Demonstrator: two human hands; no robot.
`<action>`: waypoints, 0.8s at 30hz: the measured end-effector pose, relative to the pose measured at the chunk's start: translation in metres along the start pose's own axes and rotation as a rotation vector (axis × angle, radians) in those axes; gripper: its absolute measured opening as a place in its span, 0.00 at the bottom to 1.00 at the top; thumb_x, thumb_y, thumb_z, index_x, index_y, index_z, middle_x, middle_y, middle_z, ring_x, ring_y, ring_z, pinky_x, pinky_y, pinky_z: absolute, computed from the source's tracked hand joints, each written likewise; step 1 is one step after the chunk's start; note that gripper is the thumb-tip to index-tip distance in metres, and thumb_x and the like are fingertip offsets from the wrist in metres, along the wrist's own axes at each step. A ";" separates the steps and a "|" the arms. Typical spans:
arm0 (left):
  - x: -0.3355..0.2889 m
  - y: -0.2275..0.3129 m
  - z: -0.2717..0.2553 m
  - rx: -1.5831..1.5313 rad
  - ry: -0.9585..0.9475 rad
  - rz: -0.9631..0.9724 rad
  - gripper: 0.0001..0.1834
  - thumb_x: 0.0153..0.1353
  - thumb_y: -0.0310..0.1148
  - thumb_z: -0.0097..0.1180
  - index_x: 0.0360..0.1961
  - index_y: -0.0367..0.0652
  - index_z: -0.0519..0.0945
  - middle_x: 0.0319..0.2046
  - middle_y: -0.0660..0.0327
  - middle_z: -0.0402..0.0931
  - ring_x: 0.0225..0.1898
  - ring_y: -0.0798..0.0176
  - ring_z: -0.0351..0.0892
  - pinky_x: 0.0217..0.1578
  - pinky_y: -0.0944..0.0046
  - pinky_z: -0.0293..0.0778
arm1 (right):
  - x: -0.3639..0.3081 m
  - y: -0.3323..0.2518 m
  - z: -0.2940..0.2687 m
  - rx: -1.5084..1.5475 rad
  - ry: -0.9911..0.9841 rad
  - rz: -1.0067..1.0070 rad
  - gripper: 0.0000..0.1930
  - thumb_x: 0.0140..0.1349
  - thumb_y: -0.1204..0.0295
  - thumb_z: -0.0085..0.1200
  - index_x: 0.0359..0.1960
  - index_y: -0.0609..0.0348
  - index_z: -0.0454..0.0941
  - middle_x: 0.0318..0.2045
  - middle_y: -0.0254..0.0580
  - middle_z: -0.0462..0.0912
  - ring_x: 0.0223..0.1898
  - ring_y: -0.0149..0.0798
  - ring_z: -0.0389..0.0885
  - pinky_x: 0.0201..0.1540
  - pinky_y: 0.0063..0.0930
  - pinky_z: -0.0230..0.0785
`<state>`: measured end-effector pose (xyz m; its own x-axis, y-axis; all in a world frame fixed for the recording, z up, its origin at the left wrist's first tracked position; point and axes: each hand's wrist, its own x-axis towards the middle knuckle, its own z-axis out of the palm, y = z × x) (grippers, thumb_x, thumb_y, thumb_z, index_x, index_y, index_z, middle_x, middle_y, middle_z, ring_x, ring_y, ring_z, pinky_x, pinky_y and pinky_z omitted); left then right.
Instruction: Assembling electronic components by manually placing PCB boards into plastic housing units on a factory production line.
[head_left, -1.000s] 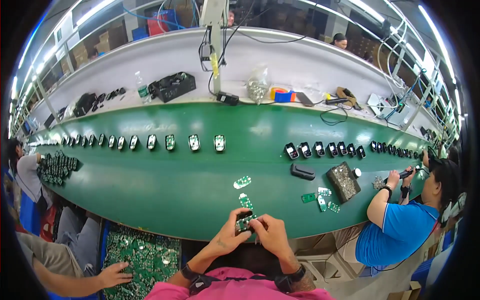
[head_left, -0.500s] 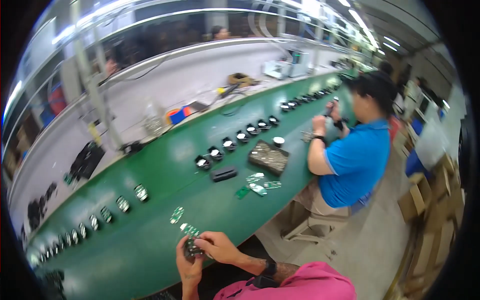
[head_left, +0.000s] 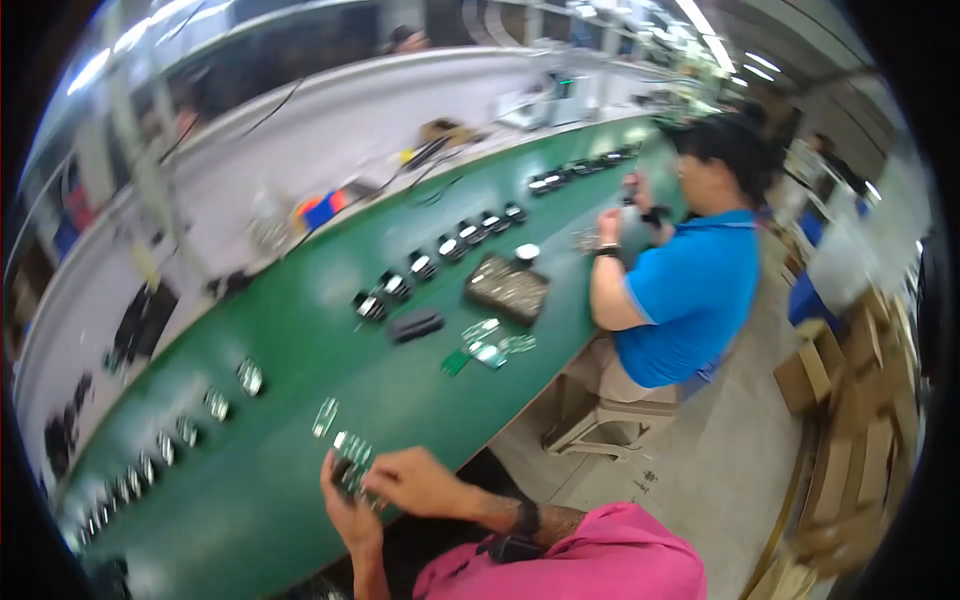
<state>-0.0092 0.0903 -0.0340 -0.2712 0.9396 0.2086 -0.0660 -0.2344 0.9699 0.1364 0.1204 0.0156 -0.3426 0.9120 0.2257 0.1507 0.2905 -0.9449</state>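
Note:
My left hand (head_left: 350, 515) is closed around a small dark assembly with a green circuit board (head_left: 352, 447) on it, held over the table's near edge. My right hand (head_left: 418, 482) reaches across from the right, its bent fingers gripping the near end of the same board; motion smears the fingertips. Just beyond my hands a loose narrow green circuit board (head_left: 325, 417) lies flat on the table. Farther right, several green circuit boards (head_left: 487, 354) lie in a loose group beside a black oblong case (head_left: 416, 325).
The long green table (head_left: 250, 480) carries a row of boards (head_left: 187, 431) at left and a row of black housings (head_left: 422, 265) farther back. A brown box-shaped block (head_left: 508, 288) stands near a co-worker in a blue shirt (head_left: 685, 290). Cardboard boxes (head_left: 810, 370) line the right side.
The view has swung, so the table and things appear shifted left. My right fingers have slid toward the near end of the held board. The co-worker stays seated in the same pose.

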 end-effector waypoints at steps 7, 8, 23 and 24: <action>0.000 0.047 0.005 0.396 -0.154 0.107 0.31 0.59 0.16 0.42 0.66 0.37 0.65 0.59 0.52 0.68 0.58 0.60 0.72 0.59 0.63 0.68 | 0.003 -0.020 -0.008 0.027 0.062 0.207 0.08 0.62 0.72 0.62 0.30 0.65 0.83 0.19 0.37 0.80 0.22 0.22 0.72 0.25 0.23 0.65; 0.000 0.054 0.001 0.417 -0.108 0.085 0.31 0.59 0.16 0.42 0.66 0.37 0.65 0.59 0.52 0.68 0.58 0.60 0.72 0.59 0.63 0.68 | 0.004 -0.015 -0.005 0.068 0.076 0.205 0.08 0.62 0.72 0.62 0.30 0.67 0.82 0.19 0.36 0.81 0.23 0.22 0.72 0.25 0.22 0.65; 0.001 0.034 -0.003 0.123 0.027 -0.136 0.17 0.71 0.30 0.43 0.59 0.38 0.69 0.41 0.62 0.77 0.22 0.79 0.70 0.18 0.76 0.66 | 0.009 -0.006 0.025 -0.149 0.087 -0.013 0.11 0.69 0.70 0.54 0.44 0.67 0.77 0.22 0.47 0.80 0.21 0.36 0.79 0.24 0.32 0.69; 0.001 0.034 -0.002 0.123 0.029 -0.138 0.17 0.71 0.30 0.43 0.59 0.38 0.69 0.41 0.62 0.77 0.22 0.79 0.70 0.18 0.76 0.66 | 0.009 -0.011 0.020 -0.157 -0.041 0.105 0.16 0.71 0.70 0.49 0.54 0.69 0.72 0.24 0.50 0.81 0.23 0.41 0.82 0.28 0.34 0.72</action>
<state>-0.0134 0.0829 -0.0007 -0.2957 0.9527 0.0706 0.0125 -0.0701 0.9975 0.1131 0.1201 0.0232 -0.3544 0.9280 0.1153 0.3292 0.2393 -0.9134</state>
